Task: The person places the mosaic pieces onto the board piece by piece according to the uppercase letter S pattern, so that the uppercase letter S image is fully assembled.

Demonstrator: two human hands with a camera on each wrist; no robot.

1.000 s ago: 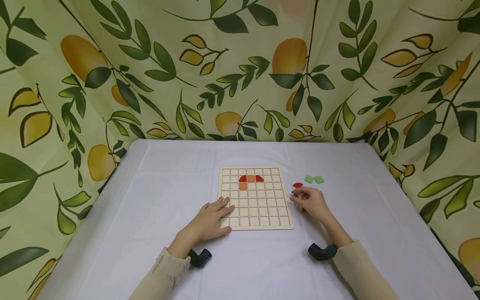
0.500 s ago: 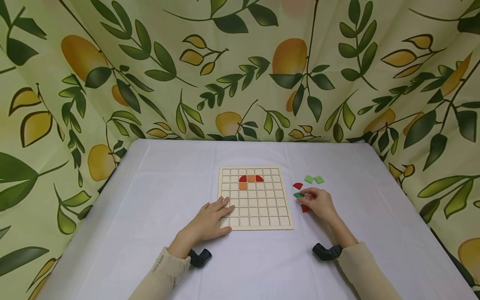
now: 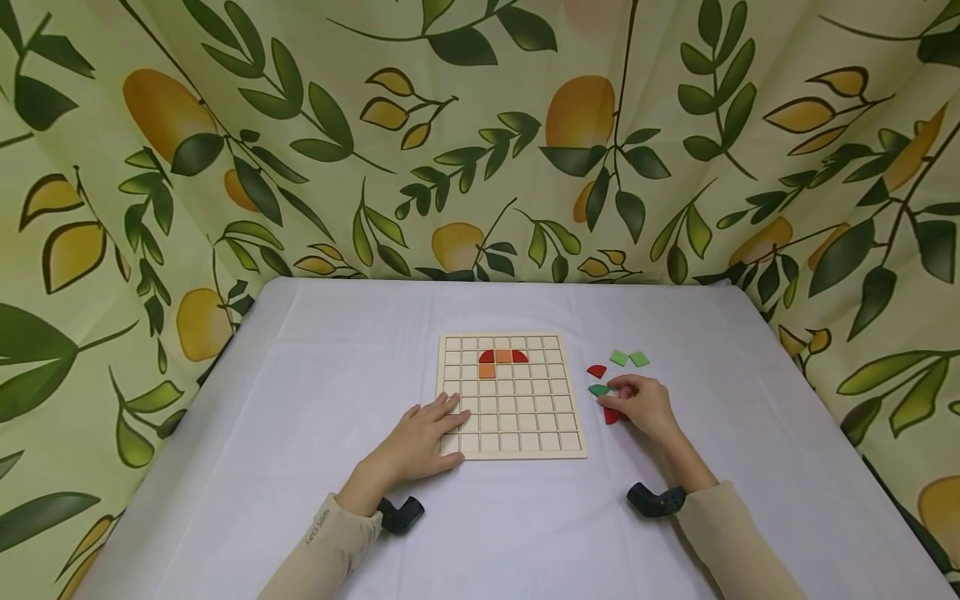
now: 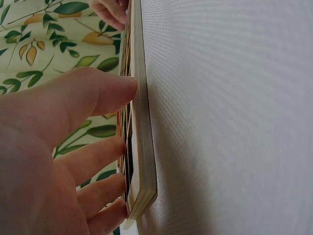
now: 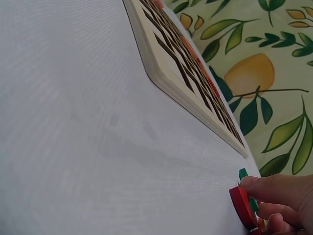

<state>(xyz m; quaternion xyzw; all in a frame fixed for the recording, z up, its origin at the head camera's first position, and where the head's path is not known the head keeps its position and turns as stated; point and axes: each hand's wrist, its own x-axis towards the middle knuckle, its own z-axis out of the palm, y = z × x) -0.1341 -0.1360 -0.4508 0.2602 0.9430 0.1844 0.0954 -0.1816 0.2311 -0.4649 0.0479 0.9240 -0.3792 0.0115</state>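
My left hand lies spread on the left edge of a wooden grid board. In the left wrist view, the thumb reaches the board's edge with the fingers apart. Right of the board, my right hand pinches a green quarter-circle tile between thumb and finger. A red quarter-circle tile is right beside it under the hand, partly covered. Another red quarter-circle tile lies just beyond the green one.
Two light green square tiles lie behind the right hand. On the board sit red quarter-circles and orange squares near the far side. A white cloth covers the table. Patterned fabric hangs behind. Black devices are at both wrists.
My right hand has shifted rightward, away from the board, with the green tile moving slightly right. The red tile under the hand has come into view. The left hand stays still.
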